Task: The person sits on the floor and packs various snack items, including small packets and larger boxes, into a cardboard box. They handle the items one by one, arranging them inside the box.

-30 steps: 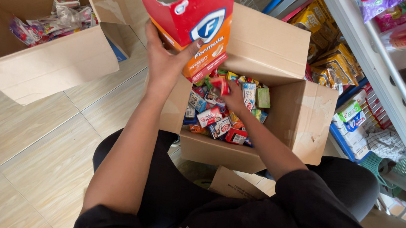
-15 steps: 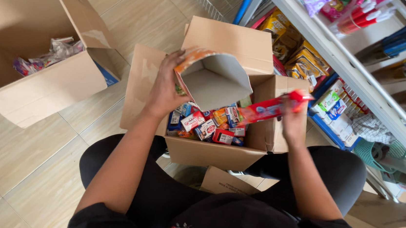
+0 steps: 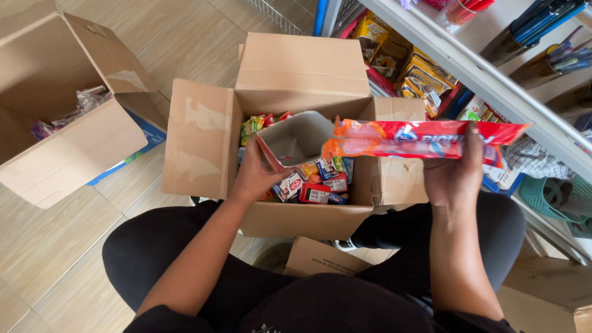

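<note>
- Left hand [image 3: 256,177]: grip clenched on the lower edge of a small open carton [image 3: 297,139], held tilted over the middle cardboard box [image 3: 202,140]; its grey inside faces the camera and looks empty.
- Right hand [image 3: 456,175]: grip grasping a bundle of long red and orange packets [image 3: 420,138], held level in the air above the right flap of that box, just in front of the white shelf [image 3: 475,71].
- Middle cardboard box: stands open on the tiled floor [image 3: 32,250] between the person's knees, and holds many small colourful packets [image 3: 312,186] lying loose under the small carton.
- Second cardboard box [image 3: 62,146]: open, well apart to the left, with a few clear wrappers at the bottom.
- Shelf: carries pens in cups above and yellow and blue packs lower down.
- Handling note, as a judgement: the bundle is long and soft, so a hold near its middle, as shown, should keep it from sagging; a level carry toward the shelf would spare the pen cups; the light carton needs only a pinch at the rim.
</note>
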